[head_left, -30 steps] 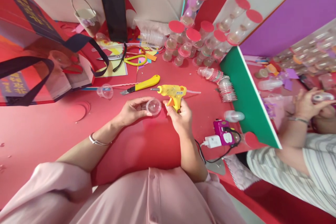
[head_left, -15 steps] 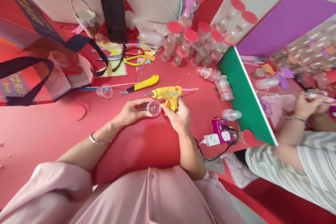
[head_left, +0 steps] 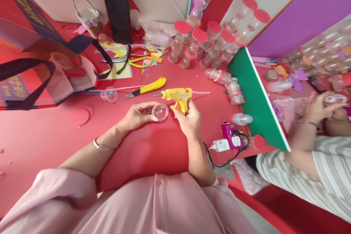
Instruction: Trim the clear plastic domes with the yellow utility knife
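Between its thumb and fingers, my left hand (head_left: pixel 138 116) grips a small clear plastic cup (head_left: pixel 160 112), its round rim turned up toward me. My right hand (head_left: pixel 189 119) is wrapped round the handle of a yellow hot glue gun (head_left: pixel 178 95). The gun's nozzle points left, above the cup and apart from it, and a clear glue stick (head_left: pixel 201 92) sticks out of its back. Just beyond my hands lies a yellow utility knife (head_left: pixel 150 86) with its blade out.
Upright clear cups with red discs (head_left: pixel 199 36) stand at the back. Stacked cups (head_left: pixel 235 92) lie beside a green divider (head_left: pixel 255 95). A red bag (head_left: pixel 24 51), scissors (head_left: pixel 139 61) and a phone (head_left: pixel 116 12) are behind. At right, a co-worker's hands (head_left: pixel 315 108) hold a clear item.
My right hand has moved the glue gun slightly right, away from the cup. My left hand has barely moved. The co-worker's hands have shifted.
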Demonstrator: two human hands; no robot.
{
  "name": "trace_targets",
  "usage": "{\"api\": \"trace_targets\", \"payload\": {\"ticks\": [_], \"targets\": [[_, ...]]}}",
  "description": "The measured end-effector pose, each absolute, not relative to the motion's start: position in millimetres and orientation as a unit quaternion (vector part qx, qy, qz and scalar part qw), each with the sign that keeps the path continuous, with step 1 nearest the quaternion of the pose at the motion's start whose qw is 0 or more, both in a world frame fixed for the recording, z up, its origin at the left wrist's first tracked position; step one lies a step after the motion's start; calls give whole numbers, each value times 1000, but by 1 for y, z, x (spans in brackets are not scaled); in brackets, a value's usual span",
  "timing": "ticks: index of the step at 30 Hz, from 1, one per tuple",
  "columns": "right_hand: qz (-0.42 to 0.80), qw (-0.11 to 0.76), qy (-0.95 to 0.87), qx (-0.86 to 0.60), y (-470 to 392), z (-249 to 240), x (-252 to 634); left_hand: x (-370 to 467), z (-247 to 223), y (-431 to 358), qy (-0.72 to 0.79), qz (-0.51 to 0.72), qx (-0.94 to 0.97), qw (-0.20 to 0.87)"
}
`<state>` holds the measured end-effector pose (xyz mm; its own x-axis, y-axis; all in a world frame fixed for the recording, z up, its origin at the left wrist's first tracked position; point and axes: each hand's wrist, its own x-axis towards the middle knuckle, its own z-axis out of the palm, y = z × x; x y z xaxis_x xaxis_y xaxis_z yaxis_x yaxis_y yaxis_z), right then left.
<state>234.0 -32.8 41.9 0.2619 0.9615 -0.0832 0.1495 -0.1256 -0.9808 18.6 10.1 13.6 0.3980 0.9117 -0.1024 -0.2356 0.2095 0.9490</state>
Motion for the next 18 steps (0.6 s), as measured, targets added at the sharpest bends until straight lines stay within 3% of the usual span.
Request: {"api": "trace_targets", "payload": {"ticks": [6,18], "targets": [[314,484,-438,-690,-22,27,255,19,14,11,376,408,460,693],[282,492,-438,-697,-9,9,281,19,13,11,367,424,417,715]]}}
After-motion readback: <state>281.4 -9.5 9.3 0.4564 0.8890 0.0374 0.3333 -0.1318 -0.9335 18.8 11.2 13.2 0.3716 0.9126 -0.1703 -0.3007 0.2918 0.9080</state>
